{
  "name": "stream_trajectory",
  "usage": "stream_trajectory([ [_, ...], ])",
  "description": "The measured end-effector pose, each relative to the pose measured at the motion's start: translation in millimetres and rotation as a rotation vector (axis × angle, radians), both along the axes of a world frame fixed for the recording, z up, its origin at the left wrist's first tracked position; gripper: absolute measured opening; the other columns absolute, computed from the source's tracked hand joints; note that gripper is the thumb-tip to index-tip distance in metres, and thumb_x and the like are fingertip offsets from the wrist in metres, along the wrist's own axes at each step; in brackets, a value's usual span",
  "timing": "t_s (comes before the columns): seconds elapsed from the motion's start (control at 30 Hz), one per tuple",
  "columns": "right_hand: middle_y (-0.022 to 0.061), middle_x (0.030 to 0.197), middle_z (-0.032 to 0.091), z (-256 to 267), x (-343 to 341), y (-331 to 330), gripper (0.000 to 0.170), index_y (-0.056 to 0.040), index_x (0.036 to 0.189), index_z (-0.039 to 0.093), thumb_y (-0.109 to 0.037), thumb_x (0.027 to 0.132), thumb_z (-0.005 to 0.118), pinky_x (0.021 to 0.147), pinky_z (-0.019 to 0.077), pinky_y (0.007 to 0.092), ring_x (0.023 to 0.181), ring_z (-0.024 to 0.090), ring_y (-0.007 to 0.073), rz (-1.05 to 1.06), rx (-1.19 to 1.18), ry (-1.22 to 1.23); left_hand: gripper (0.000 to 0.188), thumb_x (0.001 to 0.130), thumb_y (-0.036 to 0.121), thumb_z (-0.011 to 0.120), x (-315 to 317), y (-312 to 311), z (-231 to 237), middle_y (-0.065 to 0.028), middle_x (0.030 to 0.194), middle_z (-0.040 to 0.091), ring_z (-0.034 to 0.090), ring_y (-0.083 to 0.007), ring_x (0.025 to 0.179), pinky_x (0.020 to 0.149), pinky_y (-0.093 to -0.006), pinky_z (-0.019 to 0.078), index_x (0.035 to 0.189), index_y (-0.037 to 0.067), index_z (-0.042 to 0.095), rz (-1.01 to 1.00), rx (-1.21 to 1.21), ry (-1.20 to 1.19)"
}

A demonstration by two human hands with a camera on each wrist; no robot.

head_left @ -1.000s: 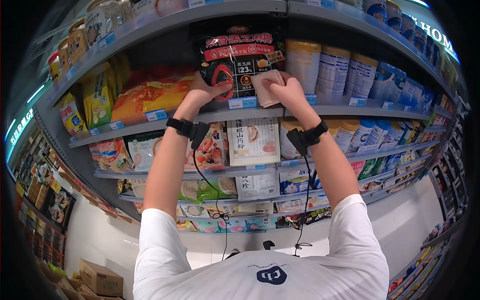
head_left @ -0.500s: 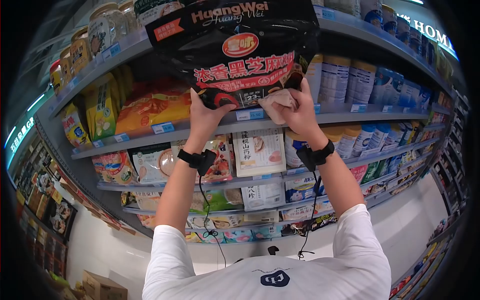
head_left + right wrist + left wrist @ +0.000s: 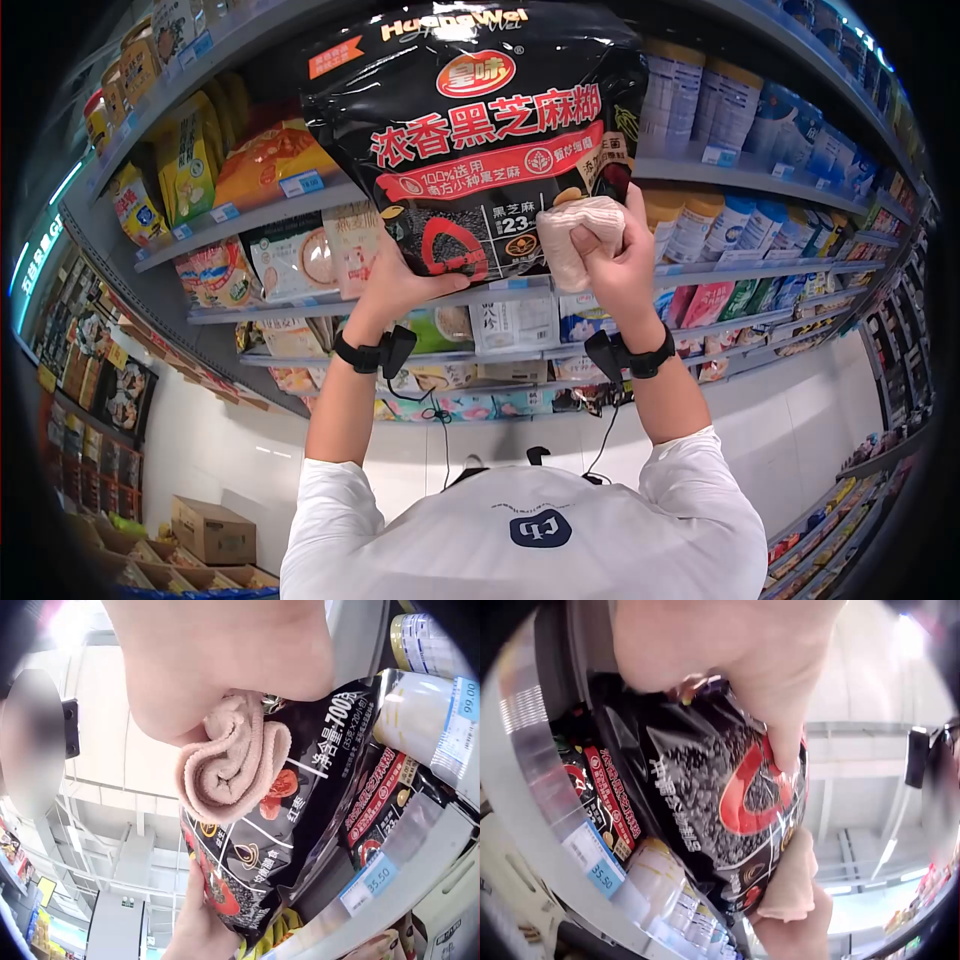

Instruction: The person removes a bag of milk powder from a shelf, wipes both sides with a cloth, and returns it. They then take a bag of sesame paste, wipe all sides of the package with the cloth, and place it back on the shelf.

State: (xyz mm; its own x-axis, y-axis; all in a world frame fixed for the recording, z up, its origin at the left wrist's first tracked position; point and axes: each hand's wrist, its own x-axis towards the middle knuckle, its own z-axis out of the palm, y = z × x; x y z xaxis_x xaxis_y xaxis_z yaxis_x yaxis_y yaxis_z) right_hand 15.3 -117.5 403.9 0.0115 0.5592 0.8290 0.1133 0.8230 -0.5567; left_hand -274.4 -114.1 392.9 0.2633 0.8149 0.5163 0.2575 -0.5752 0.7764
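Observation:
Both hands hold up a large black bag of black sesame paste (image 3: pixel 480 130), its printed front tilted toward the head camera. My left hand (image 3: pixel 393 285) grips the lower left corner, thumb laid across the front by the red ring print; its other fingers are hidden behind the bag. At the lower right, my right hand (image 3: pixel 628 265) pinches a folded pale pink cloth (image 3: pixel 565 260) against the bag's front. From the right wrist view the cloth (image 3: pixel 225 769) shows as a loose roll. The bag is out in front of the shelf edge.
A similar black bag (image 3: pixel 379 806) stands on the shelf behind, above a 35.50 price tag (image 3: pixel 367 885). Orange bags (image 3: pixel 275 150) lie to the left, and pale canisters (image 3: pixel 670 95) line the right. Lower shelves carry more packets. A cardboard box (image 3: pixel 213 530) sits on the floor.
The bag has come off the shelf toward me, first tipping its top forward, then lowering so more of its front shows. Both hands moved back with it, keeping hold; the cloth stays in the right hand.

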Motion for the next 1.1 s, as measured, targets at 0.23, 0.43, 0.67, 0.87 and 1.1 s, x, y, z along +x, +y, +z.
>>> stream_trajectory([
  [0.23, 0.0119, 0.121, 0.055, -84.2, 11.7, -18.9, 0.025, 0.0045, 0.106, 0.068, -0.015, 0.090, 0.071, 0.090, 0.0458, 0.0308, 0.104, 0.059, 0.0189, 0.110, -0.356, -0.068, 0.096, 0.069, 0.015, 0.090, 31.0, -59.3, -103.3, -0.0118, 0.130, 0.054, 0.057, -0.0214, 0.117, 0.101, -0.0370, 0.0480, 0.142, 0.003, 0.028, 0.197, -0.232, -0.342],
  [0.43, 0.0065, 0.106, 0.067, -149.1, 8.6, -27.3, 0.034, 0.0022, 0.120, 0.059, -0.022, 0.097, 0.064, 0.084, 0.0502, 0.0271, 0.095, 0.063, 0.0129, 0.265, -0.663, 0.195, 0.086, 0.071, 0.012, 0.089, 22.4, -98.7, -145.0, -0.0116, 0.127, 0.058, 0.060, -0.0204, 0.114, 0.099, -0.0370, 0.0502, 0.138, 0.004, 0.035, 0.227, -0.380, -0.457],
  [0.67, 0.0212, 0.128, 0.061, -145.2, -36.6, -84.2, 0.054, 0.0007, 0.132, 0.056, 0.007, 0.078, 0.054, 0.103, 0.0451, 0.0451, 0.121, 0.057, 0.0384, -0.311, -0.067, -0.373, 0.066, 0.080, 0.008, 0.082, 13.6, -124.9, -172.8, -0.0097, 0.123, 0.062, 0.061, -0.0183, 0.111, 0.097, -0.0351, 0.0509, 0.132, 0.004, 0.044, 0.245, -0.523, -0.538],
  [0.87, 0.0125, 0.132, 0.062, -166.5, -75.4, -124.0, 0.046, -0.0070, 0.124, 0.065, 0.005, 0.080, 0.059, 0.112, 0.0385, 0.0492, 0.129, 0.054, 0.0328, -0.173, 0.238, -0.627, 0.063, 0.082, 0.007, 0.080, -12.4, -145.7, -180.2, -0.0093, 0.123, 0.061, 0.061, -0.0177, 0.110, 0.097, -0.0341, 0.0507, 0.133, 0.004, 0.043, 0.236, -0.505, -0.649],
  [1.1, 0.0082, 0.134, 0.061, -183.2, -118.4, -176.2, 0.042, -0.0128, 0.119, 0.068, 0.002, 0.081, 0.061, 0.112, 0.0388, 0.0529, 0.130, 0.053, 0.0335, -0.203, 0.229, -0.720, 0.063, 0.084, 0.004, 0.077, -43.4, -161.3, -181.2, -0.0100, 0.126, 0.059, 0.060, -0.0192, 0.113, 0.099, -0.0354, 0.0495, 0.135, 0.004, 0.040, 0.159, -0.534, -0.665],
])
